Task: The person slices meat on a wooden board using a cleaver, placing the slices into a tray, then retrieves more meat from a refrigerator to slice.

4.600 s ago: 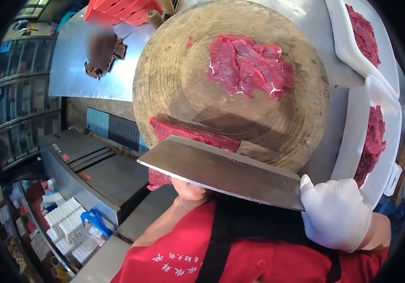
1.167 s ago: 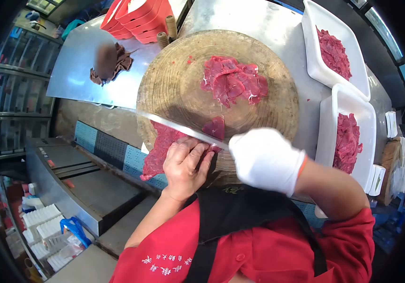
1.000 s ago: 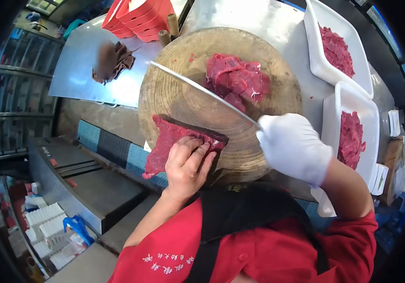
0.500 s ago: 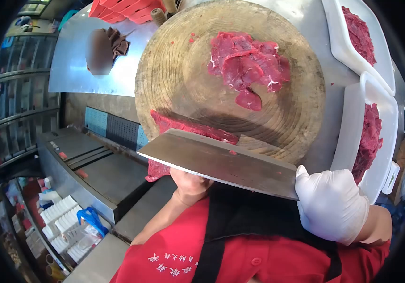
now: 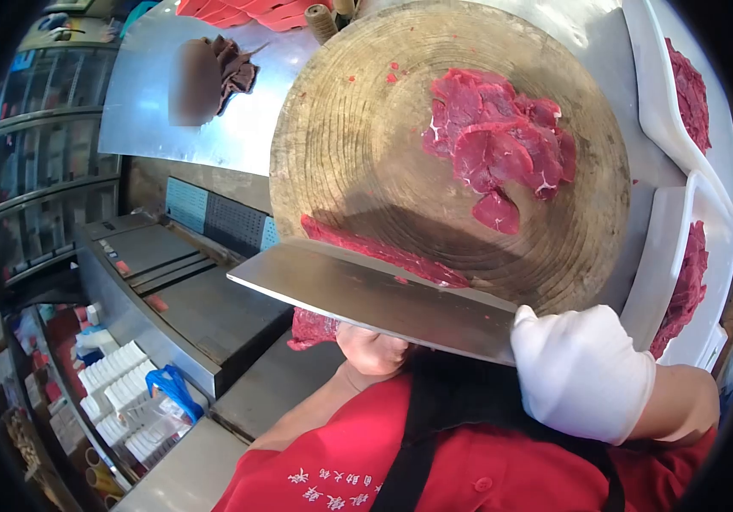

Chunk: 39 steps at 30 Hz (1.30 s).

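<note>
My right hand, in a white glove, is wrapped round the handle end of a wide cleaver. The blade lies across the near edge of a round wooden chopping block. Along the blade's far side shows a long strip of raw red meat; more of the meat pokes out below the blade at the left. My bare left hand is curled against this meat, its fingertips mostly hidden by the blade. A pile of sliced raw meat rests on the block's far right part.
Two white trays with red meat stand at the right. A brown cloth lies on the metal table at the far left. Red baskets are at the back. Lower left is a metal counter beside stacked white containers.
The view has shifted, so the block and meat pile appear further right. Relative to the block, the cleaver and my right hand have moved left, and the meat strip beyond the blade looks narrower.
</note>
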Each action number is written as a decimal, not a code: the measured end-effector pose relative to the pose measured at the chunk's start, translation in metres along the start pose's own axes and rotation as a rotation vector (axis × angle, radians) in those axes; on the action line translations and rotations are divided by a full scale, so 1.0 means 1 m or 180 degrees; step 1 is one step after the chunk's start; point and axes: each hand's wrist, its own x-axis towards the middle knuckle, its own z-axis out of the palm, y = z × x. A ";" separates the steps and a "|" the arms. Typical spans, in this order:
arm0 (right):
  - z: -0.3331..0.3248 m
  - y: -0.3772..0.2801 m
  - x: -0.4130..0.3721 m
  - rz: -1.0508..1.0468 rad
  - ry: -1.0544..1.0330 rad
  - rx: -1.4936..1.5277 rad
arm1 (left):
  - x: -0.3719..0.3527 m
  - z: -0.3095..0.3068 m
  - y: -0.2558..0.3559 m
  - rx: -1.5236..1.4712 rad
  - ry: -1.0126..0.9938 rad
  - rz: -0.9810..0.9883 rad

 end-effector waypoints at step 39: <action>0.005 -0.012 0.114 -0.0711 0.1101 0.1217 | 0.048 -0.029 0.018 0.2479 -0.0762 0.1441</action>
